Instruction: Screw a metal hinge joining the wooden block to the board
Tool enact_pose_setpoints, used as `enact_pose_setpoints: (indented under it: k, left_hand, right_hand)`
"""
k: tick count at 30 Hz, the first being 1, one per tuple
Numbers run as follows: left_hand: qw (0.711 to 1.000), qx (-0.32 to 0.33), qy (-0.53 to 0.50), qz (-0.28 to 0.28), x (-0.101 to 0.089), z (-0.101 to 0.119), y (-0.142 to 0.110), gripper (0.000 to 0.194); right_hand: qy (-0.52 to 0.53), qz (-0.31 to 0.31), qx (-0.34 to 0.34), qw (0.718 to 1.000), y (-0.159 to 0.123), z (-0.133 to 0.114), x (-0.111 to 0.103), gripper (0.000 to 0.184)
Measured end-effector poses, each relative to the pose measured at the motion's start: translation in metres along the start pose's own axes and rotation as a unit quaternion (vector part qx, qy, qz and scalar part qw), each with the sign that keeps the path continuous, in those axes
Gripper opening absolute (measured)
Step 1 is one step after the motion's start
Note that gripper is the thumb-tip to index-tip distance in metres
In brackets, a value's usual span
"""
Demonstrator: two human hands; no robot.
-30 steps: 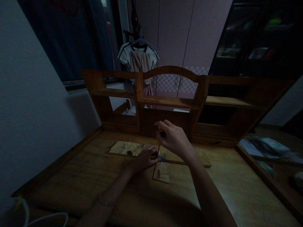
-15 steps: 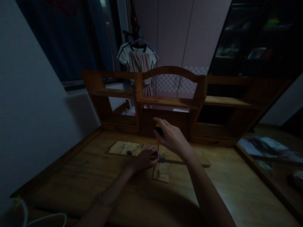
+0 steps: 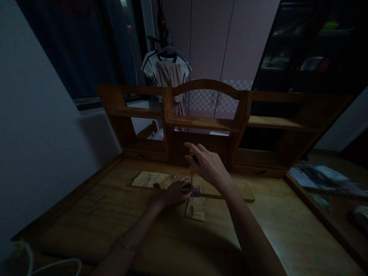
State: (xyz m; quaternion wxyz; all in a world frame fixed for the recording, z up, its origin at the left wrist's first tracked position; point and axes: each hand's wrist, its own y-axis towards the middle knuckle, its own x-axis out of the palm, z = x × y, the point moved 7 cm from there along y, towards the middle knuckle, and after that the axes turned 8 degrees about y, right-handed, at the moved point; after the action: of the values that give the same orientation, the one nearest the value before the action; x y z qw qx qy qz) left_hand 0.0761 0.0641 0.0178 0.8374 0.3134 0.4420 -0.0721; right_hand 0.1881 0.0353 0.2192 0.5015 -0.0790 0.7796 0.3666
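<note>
My right hand is closed around the yellow and black handle of a screwdriver. The screwdriver stands upright, its shaft reaching down to a small shiny metal bracket. My left hand pinches at the bracket's left side, fingers bent; the exact grip is partly hidden. The bracket lies at the front edge of a long wooden board, whose left part has a pale, rough face with a dark spot. Just in front of it, a short wooden piece lies on the table.
Several thin metal pieces, perhaps screws, lie on the wooden tabletop at left. A wooden shelf unit stands along the back. A white cable curls at the lower left. Papers lie beyond the right edge.
My right hand and the screwdriver have shifted very slightly, with a little more of the yellow handle showing. My left hand stays at the bracket.
</note>
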Motion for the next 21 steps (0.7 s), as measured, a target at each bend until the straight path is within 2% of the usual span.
enact_pose_setpoints:
  k: [8,16,21]
  left_hand:
    - [1.0,0.012,-0.016,-0.01,-0.0048,0.0066,0.0016,0.016]
    - [1.0,0.002,-0.015,-0.023,-0.0058,0.0062,0.0011,0.018]
    - [1.0,0.008,-0.019,-0.016,-0.0041,0.0059,0.0003,0.016]
  right_hand:
    - [0.021,0.002,-0.03,0.999,-0.0018,-0.0037,-0.006,0.05]
    - [0.028,0.035,-0.004,0.999,-0.0015,0.001,-0.0069,0.023]
    - [0.04,0.038,-0.017,0.998,-0.0027,0.0006,-0.0088,0.022]
